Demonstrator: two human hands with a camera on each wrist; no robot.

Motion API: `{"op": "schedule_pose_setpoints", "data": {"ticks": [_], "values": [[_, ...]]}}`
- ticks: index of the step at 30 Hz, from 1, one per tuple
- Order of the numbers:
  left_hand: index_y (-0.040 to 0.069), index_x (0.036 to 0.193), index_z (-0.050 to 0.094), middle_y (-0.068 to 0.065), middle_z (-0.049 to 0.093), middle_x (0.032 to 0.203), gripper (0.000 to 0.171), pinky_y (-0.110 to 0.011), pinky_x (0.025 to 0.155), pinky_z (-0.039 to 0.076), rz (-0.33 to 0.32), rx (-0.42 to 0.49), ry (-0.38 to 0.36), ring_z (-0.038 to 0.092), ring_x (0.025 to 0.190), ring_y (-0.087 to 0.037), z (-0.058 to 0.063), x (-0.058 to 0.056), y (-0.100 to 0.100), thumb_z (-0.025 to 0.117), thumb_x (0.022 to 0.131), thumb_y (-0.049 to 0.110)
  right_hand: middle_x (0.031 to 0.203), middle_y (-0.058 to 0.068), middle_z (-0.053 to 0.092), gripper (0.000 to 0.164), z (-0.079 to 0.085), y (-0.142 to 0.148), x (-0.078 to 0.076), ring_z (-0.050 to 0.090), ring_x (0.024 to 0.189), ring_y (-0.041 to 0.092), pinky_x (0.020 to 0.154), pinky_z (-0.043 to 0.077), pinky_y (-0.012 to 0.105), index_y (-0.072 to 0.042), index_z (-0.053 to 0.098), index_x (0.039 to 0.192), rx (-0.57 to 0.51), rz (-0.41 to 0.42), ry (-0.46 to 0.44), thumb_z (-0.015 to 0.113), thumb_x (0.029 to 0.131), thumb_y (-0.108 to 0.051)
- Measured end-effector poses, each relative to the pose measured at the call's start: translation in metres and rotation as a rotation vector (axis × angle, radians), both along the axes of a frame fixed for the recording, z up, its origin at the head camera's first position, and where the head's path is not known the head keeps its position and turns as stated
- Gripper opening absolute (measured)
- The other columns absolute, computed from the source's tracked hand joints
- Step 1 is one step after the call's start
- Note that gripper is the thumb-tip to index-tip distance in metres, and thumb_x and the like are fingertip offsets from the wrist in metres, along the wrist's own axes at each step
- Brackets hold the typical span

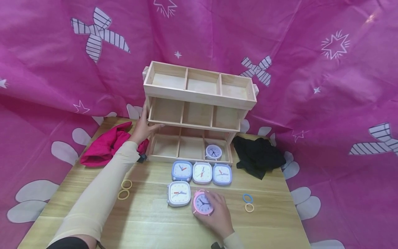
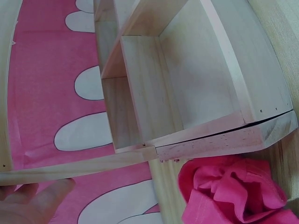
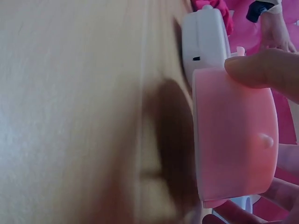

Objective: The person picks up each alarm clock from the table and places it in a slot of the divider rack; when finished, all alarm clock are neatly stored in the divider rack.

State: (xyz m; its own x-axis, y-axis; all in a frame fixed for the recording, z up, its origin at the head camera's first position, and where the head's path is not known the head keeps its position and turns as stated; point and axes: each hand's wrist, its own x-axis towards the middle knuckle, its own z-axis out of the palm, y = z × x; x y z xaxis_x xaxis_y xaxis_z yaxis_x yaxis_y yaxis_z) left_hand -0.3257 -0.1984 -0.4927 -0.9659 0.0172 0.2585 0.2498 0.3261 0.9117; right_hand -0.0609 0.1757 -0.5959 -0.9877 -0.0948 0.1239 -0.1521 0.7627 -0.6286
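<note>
My right hand [image 1: 217, 214] grips a round pink alarm clock [image 1: 202, 203] by its sides, dial facing up. In the right wrist view the clock's pink body [image 3: 236, 135] sits between thumb and fingers, slightly above the tabletop. At the left side of a three-tier wooden rack [image 1: 199, 97], my left hand [image 1: 143, 129] touches the middle tier with fingers extended. A round lilac clock [image 1: 213, 152] is in the bottom tier's right compartment. Before the rack lie a blue clock [image 1: 181, 171], a white clock [image 1: 202, 173], a lilac square clock [image 1: 222, 174] and another white clock [image 1: 179, 194].
A crumpled pink cloth [image 1: 104, 147] lies left of the rack, a black cloth [image 1: 259, 155] right of it. Two yellowish rings [image 1: 123, 194] are on the table's left; a blue ring [image 1: 247, 198] and a yellowish one are on the right. A pink curtain [image 1: 199, 31] hangs behind.
</note>
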Motion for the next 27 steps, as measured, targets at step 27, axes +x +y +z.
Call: {"op": "schedule_pose_setpoints", "data": {"ticks": [27], "values": [[0.046,0.169,-0.012,-0.022,0.012,0.179,0.133,-0.065,0.130,0.029,0.011,-0.043,0.021,0.028,0.160,-0.048,-0.001,0.000,-0.002,0.089,0.089,0.018,0.143,0.004,0.068,0.084,0.062,-0.020,-0.050,0.060,0.136,0.030,0.113,0.051,0.061,-0.026,0.068,0.145,-0.171,-0.034,0.076,0.098,0.071,-0.050]]}}
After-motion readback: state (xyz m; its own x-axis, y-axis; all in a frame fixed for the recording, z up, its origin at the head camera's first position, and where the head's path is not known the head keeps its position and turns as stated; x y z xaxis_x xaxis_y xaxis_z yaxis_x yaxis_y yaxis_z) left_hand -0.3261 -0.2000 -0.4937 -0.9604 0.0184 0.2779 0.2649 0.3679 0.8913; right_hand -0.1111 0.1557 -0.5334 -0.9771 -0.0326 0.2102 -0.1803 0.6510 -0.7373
